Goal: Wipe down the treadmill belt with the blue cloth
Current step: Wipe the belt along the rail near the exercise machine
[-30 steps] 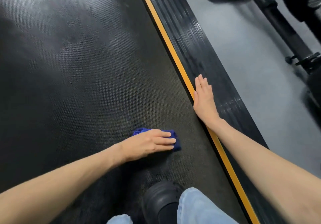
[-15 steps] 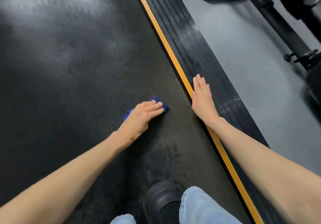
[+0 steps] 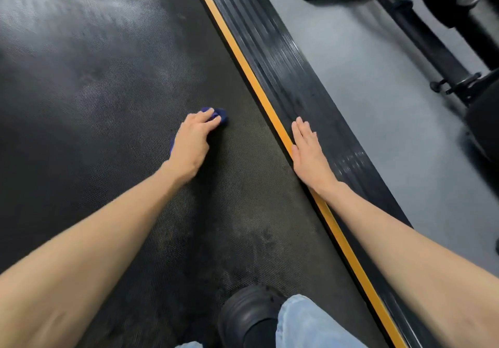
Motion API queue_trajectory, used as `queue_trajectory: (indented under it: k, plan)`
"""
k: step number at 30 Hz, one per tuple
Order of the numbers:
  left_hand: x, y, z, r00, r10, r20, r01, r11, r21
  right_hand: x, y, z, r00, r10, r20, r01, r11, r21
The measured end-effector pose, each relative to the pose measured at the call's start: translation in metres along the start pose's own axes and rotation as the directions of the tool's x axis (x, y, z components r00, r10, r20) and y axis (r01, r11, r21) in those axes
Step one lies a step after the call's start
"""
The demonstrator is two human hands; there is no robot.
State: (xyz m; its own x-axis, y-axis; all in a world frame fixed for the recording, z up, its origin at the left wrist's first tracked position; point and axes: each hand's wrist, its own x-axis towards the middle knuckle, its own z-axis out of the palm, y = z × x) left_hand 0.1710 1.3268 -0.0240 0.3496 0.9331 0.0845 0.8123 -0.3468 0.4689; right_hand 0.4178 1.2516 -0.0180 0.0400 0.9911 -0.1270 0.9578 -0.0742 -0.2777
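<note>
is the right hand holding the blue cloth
No, the right hand lies flat on the side rail; the left hand holds the blue cloth.

Left forearm (image 3: 108, 234) and right forearm (image 3: 391, 239) were bare to the frame edge. Left hand (image 3: 193, 142) and right hand (image 3: 307, 147) were bare too. Legs were in light blue jeans (image 3: 305, 323), faded denim. One shoe (image 3: 248, 308) showed: black, matte, rounded toe, clog-like upper.

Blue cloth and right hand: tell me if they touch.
Apart. The head view shows bare belt and the yellow stripe between the blue cloth, under the left hand, and the right hand on the side rail.
</note>
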Motion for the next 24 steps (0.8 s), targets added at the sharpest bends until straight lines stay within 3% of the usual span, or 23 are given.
queue_trajectory:
  k: [2, 4, 6, 8, 9, 13, 16, 18, 20, 22, 24]
  plan:
    - [-0.022, 0.028, 0.014, 0.999, -0.010, 0.035, 0.011, 1.000, -0.018, -0.002, 0.002, -0.001, 1.000, -0.015, -0.014, 0.015, 1.000, 0.018]
    - [-0.059, 0.061, 0.037, 0.956, 0.268, 0.118, -0.263, 0.963, -0.054, -0.003, 0.003, -0.001, 0.999, -0.031, -0.028, 0.031, 0.999, 0.021]
    - [-0.088, 0.080, 0.054, 0.793, 0.574, 0.203, -0.565, 0.818, -0.104, -0.003, 0.004, 0.000, 0.998, -0.049, -0.039, 0.049, 0.999, 0.002]
    - [-0.089, 0.078, 0.059, 0.634, 0.717, 0.291, -0.721, 0.684, -0.115, -0.004, 0.004, 0.001, 0.998, -0.052, -0.039, 0.051, 0.999, -0.020]
    - [-0.078, 0.069, 0.058, 0.620, 0.728, 0.292, -0.746, 0.662, -0.066, -0.004, 0.005, 0.001, 0.998, -0.049, -0.039, 0.048, 0.999, -0.023]
    - [-0.006, 0.024, 0.035, 0.892, 0.446, 0.076, -0.451, 0.889, 0.078, -0.004, 0.004, 0.002, 0.998, -0.042, -0.047, 0.040, 0.998, -0.039]
    - [0.022, 0.014, 0.023, 0.962, 0.259, 0.083, -0.265, 0.961, 0.081, -0.003, 0.003, 0.002, 0.998, -0.033, -0.049, 0.030, 0.998, -0.051]
    - [0.019, 0.025, 0.028, 0.973, 0.224, 0.059, -0.225, 0.974, 0.008, -0.004, 0.004, 0.001, 0.998, -0.031, -0.047, 0.028, 0.997, -0.065]
    - [0.000, 0.047, 0.042, 0.897, 0.423, 0.126, -0.419, 0.906, -0.057, -0.004, 0.004, 0.003, 0.998, -0.046, -0.053, 0.041, 0.995, -0.095]
    - [-0.025, 0.070, 0.053, 0.709, 0.641, 0.295, -0.636, 0.761, -0.125, -0.002, 0.005, 0.006, 0.996, -0.054, -0.065, 0.046, 0.993, -0.111]
    - [-0.033, 0.072, 0.061, 0.585, 0.717, 0.379, -0.731, 0.669, -0.136, -0.002, 0.005, 0.006, 0.998, -0.034, -0.062, 0.029, 0.996, -0.087]
